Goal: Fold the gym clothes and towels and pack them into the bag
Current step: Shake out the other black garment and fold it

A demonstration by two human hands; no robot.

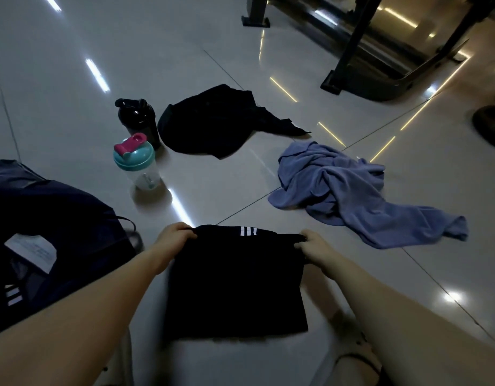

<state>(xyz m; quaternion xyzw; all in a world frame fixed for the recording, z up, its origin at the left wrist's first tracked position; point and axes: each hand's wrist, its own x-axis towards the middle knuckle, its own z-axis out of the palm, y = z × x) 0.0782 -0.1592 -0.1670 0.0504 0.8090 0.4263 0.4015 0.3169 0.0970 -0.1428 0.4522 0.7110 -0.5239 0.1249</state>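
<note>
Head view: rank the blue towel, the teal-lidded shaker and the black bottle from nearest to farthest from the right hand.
1. blue towel, crumpled just beyond and right of the right hand, which grips the black striped garment.
2. teal-lidded shaker, standing across to the left.
3. black bottle, behind the shaker, farther back.

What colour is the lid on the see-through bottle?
The lid is teal with a pink flip cap, seen in the head view.
</note>
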